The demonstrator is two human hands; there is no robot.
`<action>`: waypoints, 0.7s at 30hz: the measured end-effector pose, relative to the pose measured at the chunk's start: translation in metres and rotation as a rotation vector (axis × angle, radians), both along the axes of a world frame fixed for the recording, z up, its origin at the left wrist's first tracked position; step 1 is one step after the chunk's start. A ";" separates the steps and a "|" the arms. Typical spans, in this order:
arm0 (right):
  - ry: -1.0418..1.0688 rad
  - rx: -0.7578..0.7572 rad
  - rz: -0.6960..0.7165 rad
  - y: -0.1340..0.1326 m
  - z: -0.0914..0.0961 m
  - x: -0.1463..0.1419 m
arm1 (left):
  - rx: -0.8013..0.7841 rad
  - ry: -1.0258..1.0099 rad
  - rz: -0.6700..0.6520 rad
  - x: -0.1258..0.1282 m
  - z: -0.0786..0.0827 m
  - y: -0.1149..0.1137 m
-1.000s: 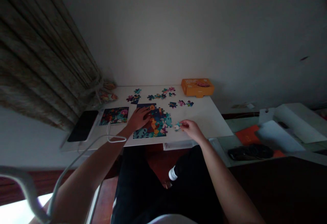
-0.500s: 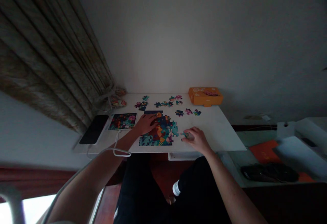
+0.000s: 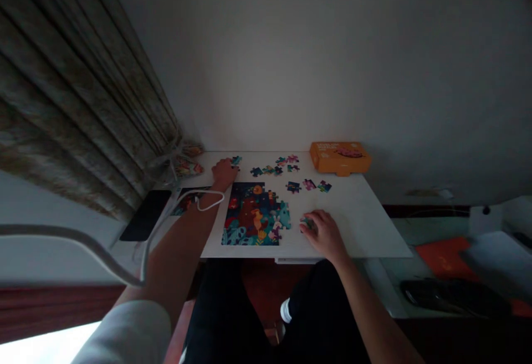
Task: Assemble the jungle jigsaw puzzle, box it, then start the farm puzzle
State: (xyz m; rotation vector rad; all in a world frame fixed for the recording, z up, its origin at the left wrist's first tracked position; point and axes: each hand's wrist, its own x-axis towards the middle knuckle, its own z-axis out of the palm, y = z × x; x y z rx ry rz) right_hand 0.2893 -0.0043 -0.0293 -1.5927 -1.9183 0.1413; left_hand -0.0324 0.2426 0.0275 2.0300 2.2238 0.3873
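Observation:
The partly joined jigsaw puzzle (image 3: 251, 214) lies on the white table, a colourful picture with a stepped right edge. My left hand (image 3: 225, 173) is beyond its upper left corner, fingers bent down over the spot with loose puzzle pieces; what they grip is hidden. One teal puzzle piece (image 3: 236, 160) shows just past the fingertips. To the right of the puzzle, my right hand (image 3: 324, 232) rests low over the table, thumb and fingers closed on a small teal puzzle piece (image 3: 306, 222). A picture card (image 3: 183, 204) is partly covered by my left forearm.
Several loose puzzle pieces (image 3: 266, 170) lie behind the puzzle, others (image 3: 308, 184) to its right. An orange box (image 3: 341, 159) stands at the back right. A black phone (image 3: 145, 215) lies at the left edge. A white cable (image 3: 210, 202) loops over my left forearm.
My left hand has left the puzzle and reached forward and left to the loose pieces, uncovering the puzzle's upper left. My right hand still holds its piece in about the same place.

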 end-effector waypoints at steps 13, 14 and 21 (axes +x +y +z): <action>0.003 -0.047 -0.022 -0.001 0.006 -0.002 | -0.097 -0.075 0.070 0.012 -0.016 0.056; 0.005 -0.051 -0.023 -0.001 0.006 -0.002 | -0.104 -0.112 0.088 0.011 -0.017 0.060; 0.034 -0.052 -0.026 -0.001 0.005 -0.001 | -0.020 -0.358 0.023 0.004 -0.025 0.068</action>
